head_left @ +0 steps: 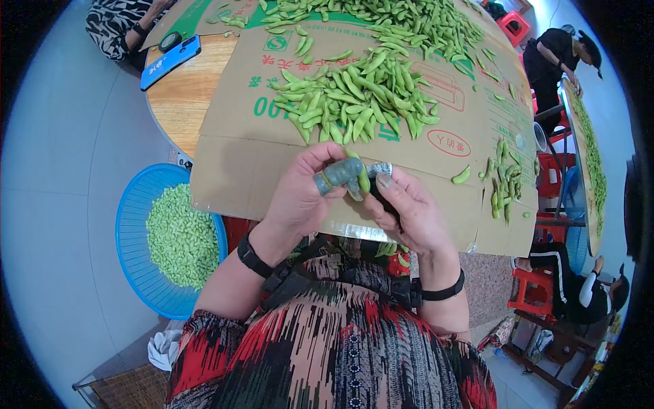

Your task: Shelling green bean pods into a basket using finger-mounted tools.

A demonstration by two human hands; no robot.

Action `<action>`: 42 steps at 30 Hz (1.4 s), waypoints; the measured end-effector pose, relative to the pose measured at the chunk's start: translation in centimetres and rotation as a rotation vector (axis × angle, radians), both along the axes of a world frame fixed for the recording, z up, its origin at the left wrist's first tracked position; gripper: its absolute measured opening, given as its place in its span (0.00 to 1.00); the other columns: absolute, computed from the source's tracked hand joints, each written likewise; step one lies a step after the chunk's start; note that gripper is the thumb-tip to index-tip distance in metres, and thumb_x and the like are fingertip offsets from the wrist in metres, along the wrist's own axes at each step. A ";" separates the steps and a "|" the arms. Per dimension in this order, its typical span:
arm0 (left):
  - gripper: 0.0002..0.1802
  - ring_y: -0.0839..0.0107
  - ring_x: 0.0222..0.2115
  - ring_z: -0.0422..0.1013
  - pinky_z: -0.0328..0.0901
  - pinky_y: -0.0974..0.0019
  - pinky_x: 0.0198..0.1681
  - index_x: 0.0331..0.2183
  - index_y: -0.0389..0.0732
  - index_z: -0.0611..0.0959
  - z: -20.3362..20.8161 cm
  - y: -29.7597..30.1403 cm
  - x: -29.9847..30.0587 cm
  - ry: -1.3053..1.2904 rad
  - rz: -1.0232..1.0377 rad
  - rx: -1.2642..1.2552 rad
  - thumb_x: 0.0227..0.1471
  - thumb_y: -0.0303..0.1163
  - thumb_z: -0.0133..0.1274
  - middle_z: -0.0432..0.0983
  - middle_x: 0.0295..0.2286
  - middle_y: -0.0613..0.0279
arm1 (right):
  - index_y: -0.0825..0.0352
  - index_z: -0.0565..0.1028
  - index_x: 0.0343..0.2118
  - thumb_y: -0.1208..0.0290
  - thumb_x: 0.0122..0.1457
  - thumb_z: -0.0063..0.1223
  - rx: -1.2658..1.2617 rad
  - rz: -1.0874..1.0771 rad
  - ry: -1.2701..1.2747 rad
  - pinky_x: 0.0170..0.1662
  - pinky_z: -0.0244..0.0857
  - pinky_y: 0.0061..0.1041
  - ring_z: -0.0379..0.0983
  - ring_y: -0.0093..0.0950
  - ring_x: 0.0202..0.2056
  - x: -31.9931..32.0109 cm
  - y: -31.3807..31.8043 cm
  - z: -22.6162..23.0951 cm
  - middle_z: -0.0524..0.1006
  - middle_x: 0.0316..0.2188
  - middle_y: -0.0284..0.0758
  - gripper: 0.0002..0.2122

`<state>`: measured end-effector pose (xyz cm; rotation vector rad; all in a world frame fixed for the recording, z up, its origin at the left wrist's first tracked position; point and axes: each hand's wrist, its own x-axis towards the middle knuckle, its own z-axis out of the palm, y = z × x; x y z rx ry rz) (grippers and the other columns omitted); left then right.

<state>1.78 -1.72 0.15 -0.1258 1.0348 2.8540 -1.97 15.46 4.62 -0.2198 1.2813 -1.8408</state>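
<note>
Between both hands, over the near edge of the cardboard, is a green soybean pod (364, 178). My left hand (310, 180) is closed on the pod's upper part, with dark grey-green covers on its thumb and a finger. My right hand (412, 204) pinches the pod's lower end; its fingers are curled and wear dark and patterned covers. Just beyond the hands lies a heap of whole pods (361, 99) on the flattened cardboard (231, 153). At the left, below table height, a blue plastic basket (136, 273) holds many shelled green beans (180, 235).
A larger pod pile (429, 24) covers the far side. A few pods (504, 180) lie at right. A blue phone (170, 61) and a round tape roll (170, 41) are far left. Other people (555, 58) work at another table (587, 163), near red stools (535, 290).
</note>
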 end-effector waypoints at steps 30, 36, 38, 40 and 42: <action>0.09 0.87 0.27 0.64 0.59 0.81 0.28 0.35 0.39 0.77 2.1 0.1 -1.1 0.156 -0.064 -0.828 0.47 0.25 0.54 0.71 0.28 0.73 | 0.68 0.72 0.27 0.73 0.59 0.44 0.364 -0.239 0.564 0.19 0.51 0.13 0.57 0.11 0.16 0.4 -0.1 -1.3 0.67 0.16 0.23 0.06; 0.13 0.85 0.29 0.67 0.61 0.81 0.31 0.42 0.38 0.76 0.8 -0.2 -1.3 0.002 -0.177 -0.271 0.51 0.24 0.49 0.72 0.31 0.71 | 0.67 0.71 0.26 0.72 0.59 0.45 0.105 -0.197 0.125 0.18 0.50 0.12 0.57 0.10 0.16 -0.3 0.4 -1.2 0.67 0.16 0.23 0.07; 0.14 0.84 0.30 0.68 0.62 0.81 0.32 0.43 0.38 0.75 0.5 0.0 -1.4 0.004 -0.181 -0.184 0.52 0.24 0.48 0.72 0.31 0.70 | 0.66 0.71 0.26 0.72 0.59 0.46 0.144 -0.211 0.161 0.18 0.50 0.12 0.57 0.10 0.16 -0.2 0.3 -1.2 0.67 0.16 0.23 0.07; 0.13 0.84 0.29 0.67 0.62 0.81 0.32 0.42 0.39 0.74 0.4 0.7 -1.6 -0.039 -0.074 -0.300 0.53 0.25 0.46 0.72 0.32 0.70 | 0.68 0.72 0.27 0.71 0.57 0.50 0.384 -0.255 0.518 0.18 0.52 0.14 0.60 0.12 0.17 0.2 -0.3 -1.0 0.67 0.15 0.22 0.06; 0.12 0.84 0.29 0.67 0.62 0.81 0.31 0.41 0.39 0.74 0.3 1.2 -1.5 -0.023 -0.026 -0.382 0.54 0.26 0.46 0.72 0.32 0.70 | 0.70 0.72 0.28 0.70 0.53 0.55 0.456 -0.265 0.747 0.19 0.58 0.20 0.65 0.19 0.16 0.2 -0.6 -2.1 0.70 0.15 0.28 0.07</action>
